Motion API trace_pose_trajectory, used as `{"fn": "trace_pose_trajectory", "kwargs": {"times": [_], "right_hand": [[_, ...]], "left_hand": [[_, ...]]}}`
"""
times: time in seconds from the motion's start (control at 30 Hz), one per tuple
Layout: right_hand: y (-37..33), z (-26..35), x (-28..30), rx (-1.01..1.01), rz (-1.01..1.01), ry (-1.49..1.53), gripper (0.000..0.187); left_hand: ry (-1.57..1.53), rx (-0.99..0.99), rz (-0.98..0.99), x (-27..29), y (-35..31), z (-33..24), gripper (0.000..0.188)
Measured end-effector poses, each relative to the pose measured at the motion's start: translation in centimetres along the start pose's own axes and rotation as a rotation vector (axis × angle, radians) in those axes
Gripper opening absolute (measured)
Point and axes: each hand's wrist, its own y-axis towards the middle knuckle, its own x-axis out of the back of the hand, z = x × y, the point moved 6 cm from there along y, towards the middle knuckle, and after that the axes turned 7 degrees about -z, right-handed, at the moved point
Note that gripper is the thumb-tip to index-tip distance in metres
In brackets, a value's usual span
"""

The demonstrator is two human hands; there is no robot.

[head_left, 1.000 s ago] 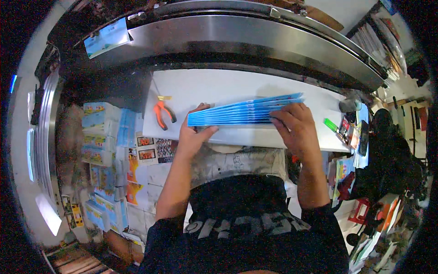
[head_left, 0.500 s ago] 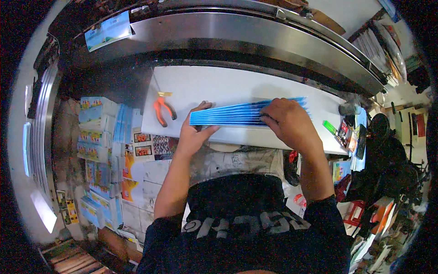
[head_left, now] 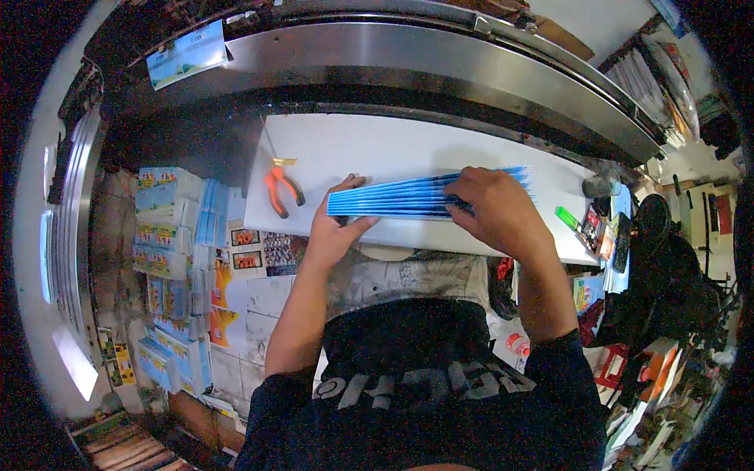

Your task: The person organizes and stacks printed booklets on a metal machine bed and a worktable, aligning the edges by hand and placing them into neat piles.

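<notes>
A stack of blue booklets (head_left: pixel 393 202) stands edge-on above the white tabletop (head_left: pixel 377 141), its layers fanning apart toward the right end. My left hand (head_left: pixel 331 229) grips the squared left end, thumb on the near side and fingers behind. Across the right part of the stack, my right hand (head_left: pixel 496 206) is closed with bent fingers on the layers' edges. How many layers those fingers hold is hidden. Orange-handled pliers (head_left: pixel 284 191) lie on the tabletop to the left of my left hand.
A long metal bar (head_left: pixel 393 56) spans the table's far side. Piles of printed booklets (head_left: pixel 165 239) stand at the left. A green object (head_left: pixel 565 217) and small items lie at the table's right end. A red-capped bottle (head_left: pixel 517 343) is below, near my right forearm.
My right hand has shifted slightly left along the edges of the booklets. My left hand and the stack look nearly unmoved.
</notes>
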Motion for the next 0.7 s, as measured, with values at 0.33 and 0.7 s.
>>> {"fn": "trace_pose_trajectory", "kwargs": {"times": [0.33, 0.7], "right_hand": [[0.02, 0.02, 0.03, 0.022, 0.012, -0.004, 0.022], [0.31, 0.73, -0.06, 0.024, 0.038, -0.067, 0.022]], "left_hand": [[0.046, -0.006, 0.001, 0.03, 0.02, 0.03, 0.061], [0.041, -0.009, -0.002, 0.11, 0.04, 0.26, 0.061]]}}
